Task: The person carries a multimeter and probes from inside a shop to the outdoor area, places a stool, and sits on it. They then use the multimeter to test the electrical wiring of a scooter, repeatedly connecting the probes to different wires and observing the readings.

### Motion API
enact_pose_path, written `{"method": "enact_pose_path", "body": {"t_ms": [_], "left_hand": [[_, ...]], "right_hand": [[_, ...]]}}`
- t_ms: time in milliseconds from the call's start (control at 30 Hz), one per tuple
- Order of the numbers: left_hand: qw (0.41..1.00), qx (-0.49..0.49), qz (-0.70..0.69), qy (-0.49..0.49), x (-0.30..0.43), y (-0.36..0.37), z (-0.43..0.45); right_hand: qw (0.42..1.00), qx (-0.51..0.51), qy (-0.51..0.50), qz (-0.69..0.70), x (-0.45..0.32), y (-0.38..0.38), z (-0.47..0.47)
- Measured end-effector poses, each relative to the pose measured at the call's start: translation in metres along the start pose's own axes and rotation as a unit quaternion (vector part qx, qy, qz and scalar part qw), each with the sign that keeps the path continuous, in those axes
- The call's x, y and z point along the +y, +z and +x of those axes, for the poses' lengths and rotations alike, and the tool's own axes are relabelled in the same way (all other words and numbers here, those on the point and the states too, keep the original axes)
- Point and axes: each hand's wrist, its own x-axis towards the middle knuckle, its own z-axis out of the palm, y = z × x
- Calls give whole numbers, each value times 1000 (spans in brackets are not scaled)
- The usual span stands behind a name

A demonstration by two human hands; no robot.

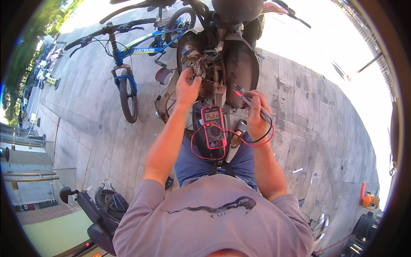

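Note:
My left hand (pixel 188 86) grips a wire connector (pixel 198 69) at the opened front of a scooter. Above it spreads a tangled wiring harness (pixel 208 54) with several plugs. In my right hand (pixel 257 110) are two multimeter test probes (pixel 245 98), one with a red band, their tips pointing up and left and touching nothing. A red-edged digital multimeter (pixel 213 128) lies on the dark seat between my legs, its display reading "Auto". Red and black leads loop across it to the probes. The scooter's brown inner panel (pixel 240 70) stands to the right of the wires.
A blue bicycle (pixel 138 49) stands at the upper left. On the paving lie a wrench (pixel 297 170) and, farther right, an orange tool or device (pixel 370 200). Another scooter with a black seat (pixel 93 205) is at the lower left. Handlebars (pixel 135 11) extend above the wiring.

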Motion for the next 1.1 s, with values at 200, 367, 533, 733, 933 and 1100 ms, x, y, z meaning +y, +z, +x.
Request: {"method": "enact_pose_path", "body": {"t_ms": [200,367,533,733,933,1100], "left_hand": [[990,32,135,33,-1,9,11],[979,30,202,21,7,9,23],[964,56,240,103,-2,2,32],[964,34,232,126,-11,-4,30],[962,27,244,117,-6,-1,23],[960,37,244,130,-2,3,19]], "right_hand": [[972,-16,118,203,13,5,12],[975,-1,109,191,15,10,37],[975,22,90,200,15,10,52],[976,15,114,184,24,7,52],[972,16,134,193,28,6,48],[975,20,137,176,30,8,52]]}}
